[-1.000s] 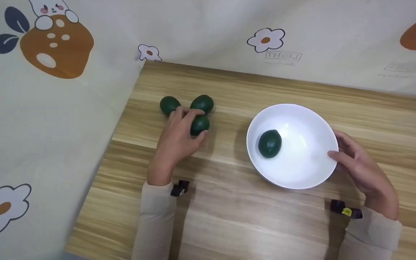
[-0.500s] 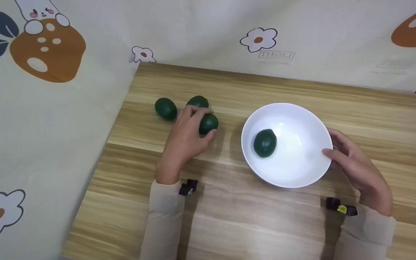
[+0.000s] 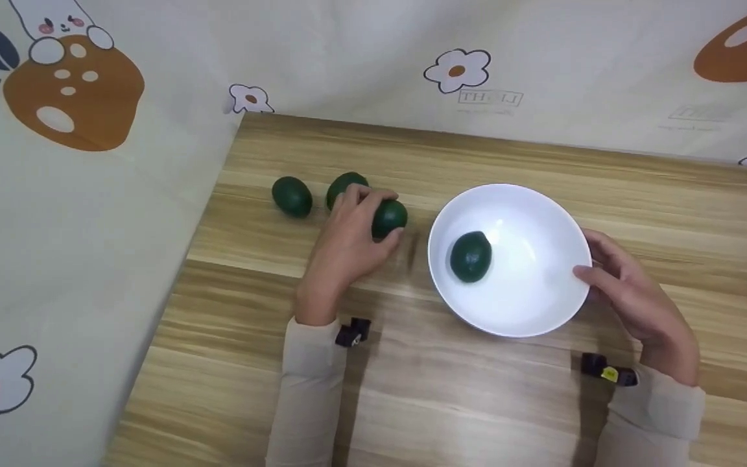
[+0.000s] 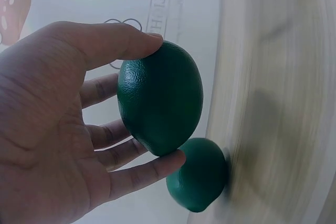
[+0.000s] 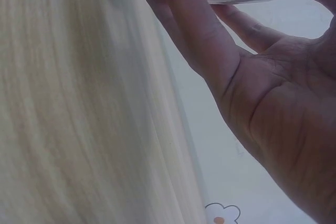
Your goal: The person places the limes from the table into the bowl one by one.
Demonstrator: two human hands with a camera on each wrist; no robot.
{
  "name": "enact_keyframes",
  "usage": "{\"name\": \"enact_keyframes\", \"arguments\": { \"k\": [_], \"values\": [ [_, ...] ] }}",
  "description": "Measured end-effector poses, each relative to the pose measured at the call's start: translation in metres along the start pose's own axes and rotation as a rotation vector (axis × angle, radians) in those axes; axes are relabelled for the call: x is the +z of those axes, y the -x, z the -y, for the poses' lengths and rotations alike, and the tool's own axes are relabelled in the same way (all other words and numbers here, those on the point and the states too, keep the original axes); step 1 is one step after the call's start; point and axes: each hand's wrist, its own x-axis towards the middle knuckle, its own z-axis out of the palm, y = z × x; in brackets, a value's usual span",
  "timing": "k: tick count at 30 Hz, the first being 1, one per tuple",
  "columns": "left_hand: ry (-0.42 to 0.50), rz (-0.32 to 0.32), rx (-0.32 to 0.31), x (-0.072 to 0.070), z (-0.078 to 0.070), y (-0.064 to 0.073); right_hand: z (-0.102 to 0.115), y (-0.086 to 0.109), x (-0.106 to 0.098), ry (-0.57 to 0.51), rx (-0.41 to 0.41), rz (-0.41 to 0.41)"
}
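My left hand (image 3: 354,240) holds a dark green lime (image 4: 160,98) between thumb and fingers; in the left wrist view it looks raised off the table. Just behind that hand lies a second lime (image 3: 342,185), partly covered by the fingers in the head view. A third lime (image 3: 292,197) rests farther left on the wood. To the right is a white bowl (image 3: 529,305) with one lime (image 3: 471,257) inside, near its left wall. My right hand (image 3: 639,298) grips the bowl's right side, thumb over the rim and fingers underneath or behind.
The wooden table (image 3: 451,402) has its left edge beside a pale printed cloth (image 3: 120,259), which also hangs along the back. Small black devices (image 3: 353,332) sit at both sleeve cuffs.
My left hand has carried its lime rightward, away from the two limes on the table and closer to the bowl. The right hand keeps its grip on the bowl; the head view has shifted slightly.
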Motion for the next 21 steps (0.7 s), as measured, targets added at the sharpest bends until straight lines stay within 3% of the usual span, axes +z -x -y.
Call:
{"name": "enact_keyframes", "arguments": {
  "k": [6,21],
  "values": [
    [-0.01,-0.012,0.044,0.001,-0.003,0.0,-0.001,0.0,0.002,-0.007,-0.019,-0.001],
    [-0.057,0.04,0.057,0.007,-0.015,-0.001,0.001,-0.001,0.0,-0.009,-0.008,0.0]
  ]
}}
